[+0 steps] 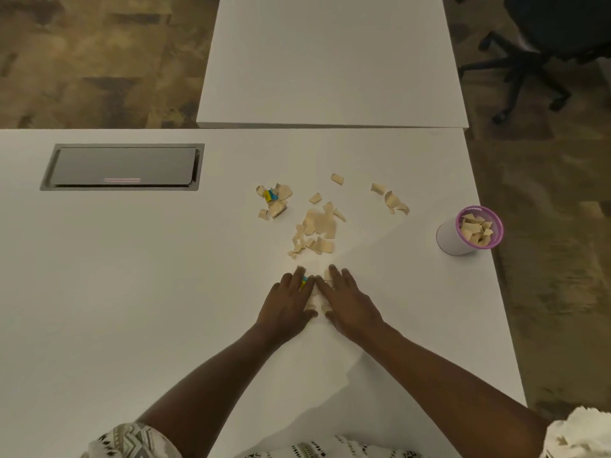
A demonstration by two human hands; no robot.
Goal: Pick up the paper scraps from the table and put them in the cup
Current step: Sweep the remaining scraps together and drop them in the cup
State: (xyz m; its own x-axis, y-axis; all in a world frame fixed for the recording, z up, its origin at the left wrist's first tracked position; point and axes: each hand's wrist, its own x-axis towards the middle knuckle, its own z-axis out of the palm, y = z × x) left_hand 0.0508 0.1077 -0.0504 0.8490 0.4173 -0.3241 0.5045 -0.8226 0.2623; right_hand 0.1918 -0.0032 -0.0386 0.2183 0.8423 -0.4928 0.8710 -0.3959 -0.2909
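Scraps scattered over the white table: a main heap at centre, a smaller bunch to its left with a yellow-and-blue bit among it, a few loose pieces off to the right, one stray farther back. More tan pieces caught between and under the two hands, near side of the heap, with a yellow-blue bit showing at the left fingers.

Cup at the right edge of the table, well apart from the heap, purple-rimmed, upright, already holding a fair load of scraps, close to the brim by the look of it.

Judged from that: partly done, roughly half at a guess. Plenty left on the table, three clusters plus strays, and the small gathering under the hands not yet lifted.

Left hand palm down, flat on the table, fingers stretched forward and close together, tips toward the heap. Right hand likewise palm down, fingers extended and slightly fanned, angled inward so the two hands form a wedge, nearly touching at the fingertips. Neither closed round anything; more a raking, corralling pose than a pinch. Both forearms bare, reaching in from the near edge. Patterned sleeve at lower left.
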